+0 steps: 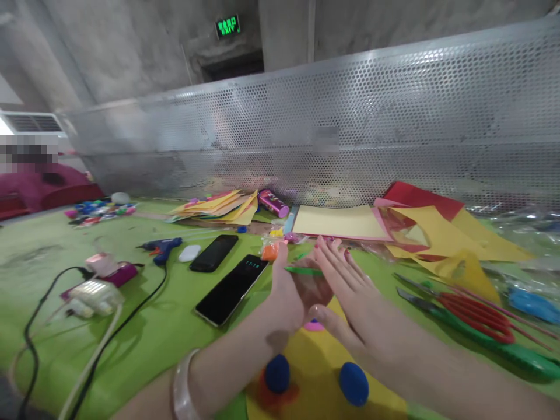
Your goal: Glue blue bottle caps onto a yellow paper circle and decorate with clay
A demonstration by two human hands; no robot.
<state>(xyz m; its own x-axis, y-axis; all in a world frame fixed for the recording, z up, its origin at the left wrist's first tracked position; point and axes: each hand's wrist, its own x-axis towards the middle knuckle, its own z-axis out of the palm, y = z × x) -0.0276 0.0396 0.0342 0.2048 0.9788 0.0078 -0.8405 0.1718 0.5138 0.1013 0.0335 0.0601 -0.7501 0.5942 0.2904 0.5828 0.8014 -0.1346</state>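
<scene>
My left hand [286, 291] and my right hand [350, 286] are pressed palm to palm above the green table [153, 332], fingers stretched out flat. A thin green strip [304, 271] lies squeezed between the two palms, one end poking out to the left of my right fingers. Below my wrists lies a yellow sheet [315, 373] with two blue pompoms [277, 373] [353, 383] and a pink piece [314, 325] on it.
Two black phones [231, 289] [214, 252] lie left of my hands. A blue glue gun [161, 248], chargers and cables [94, 294] sit further left. Red-handled scissors [472, 315] lie at right. Coloured paper sheets [341, 221] and a perforated metal screen [350, 128] stand behind.
</scene>
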